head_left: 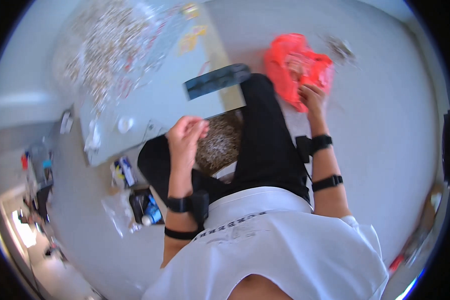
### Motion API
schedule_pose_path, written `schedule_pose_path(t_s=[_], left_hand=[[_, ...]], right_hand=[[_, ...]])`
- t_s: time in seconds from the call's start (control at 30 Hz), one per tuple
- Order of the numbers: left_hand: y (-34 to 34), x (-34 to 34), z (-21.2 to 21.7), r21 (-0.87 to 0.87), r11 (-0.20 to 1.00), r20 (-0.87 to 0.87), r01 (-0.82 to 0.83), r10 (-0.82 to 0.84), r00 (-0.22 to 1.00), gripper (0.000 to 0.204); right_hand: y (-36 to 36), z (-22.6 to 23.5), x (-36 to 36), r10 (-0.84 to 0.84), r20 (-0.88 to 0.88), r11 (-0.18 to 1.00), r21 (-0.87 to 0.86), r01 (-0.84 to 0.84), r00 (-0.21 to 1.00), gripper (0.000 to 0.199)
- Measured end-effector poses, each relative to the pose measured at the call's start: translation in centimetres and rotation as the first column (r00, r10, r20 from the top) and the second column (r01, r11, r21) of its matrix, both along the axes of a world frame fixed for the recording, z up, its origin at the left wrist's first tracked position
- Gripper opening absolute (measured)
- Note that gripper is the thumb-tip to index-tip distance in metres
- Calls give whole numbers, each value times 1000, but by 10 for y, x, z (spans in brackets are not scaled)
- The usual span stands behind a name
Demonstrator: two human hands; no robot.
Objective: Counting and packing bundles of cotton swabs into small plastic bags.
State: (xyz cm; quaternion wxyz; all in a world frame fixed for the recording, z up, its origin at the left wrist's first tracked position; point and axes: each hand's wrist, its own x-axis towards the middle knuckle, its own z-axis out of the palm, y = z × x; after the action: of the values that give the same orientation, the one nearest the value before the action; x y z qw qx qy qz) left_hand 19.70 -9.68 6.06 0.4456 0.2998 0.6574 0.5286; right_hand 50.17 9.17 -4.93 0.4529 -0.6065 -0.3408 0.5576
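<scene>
My left hand (185, 139) hovers beside a container of small, shiny, brownish pieces (218, 145) between my legs. Its fingers are curled toward the thumb; whatever they pinch is too small to make out. To the right, my right hand (313, 100) reaches to the near right side of a red plastic bag (280, 62) on the floor. The fingers there are bent together at the bag's opening, and what lies between them is hidden. Crumpled, pale contents show inside the bag.
A pale table (170, 112) stands ahead on the left, with a large clear bag of small pieces (112, 47) on it. A dark flat strip (212, 82) lies at its right edge. A black box with a blue bottle (152, 212) sits at lower left. Small litter (340, 47) lies beyond the red bag.
</scene>
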Motion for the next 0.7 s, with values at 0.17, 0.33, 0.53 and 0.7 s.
schedule_pose_path(t_s=[0.17, 0.33, 0.53, 0.7], left_hand=[[-5, -30, -27, 35, 995, -99, -91, 94, 991, 11], [-28, -94, -22, 158, 894, -319, -419, 448, 835, 7], [-35, -194, -37, 176, 841, -705, -512, 470, 531, 13], [-20, -210, -52, -128, 883, -980, -451, -41, 197, 14]], right_hand=[[-7, 7, 9, 93, -31, 995, 25, -92, 995, 17], [-7, 46, -16, 202, -104, 976, 100, -192, 974, 15], [-46, 109, -78, 464, -22, 874, 174, -454, 885, 13], [-90, 112, -117, 660, 20, 746, 104, -658, 751, 13]])
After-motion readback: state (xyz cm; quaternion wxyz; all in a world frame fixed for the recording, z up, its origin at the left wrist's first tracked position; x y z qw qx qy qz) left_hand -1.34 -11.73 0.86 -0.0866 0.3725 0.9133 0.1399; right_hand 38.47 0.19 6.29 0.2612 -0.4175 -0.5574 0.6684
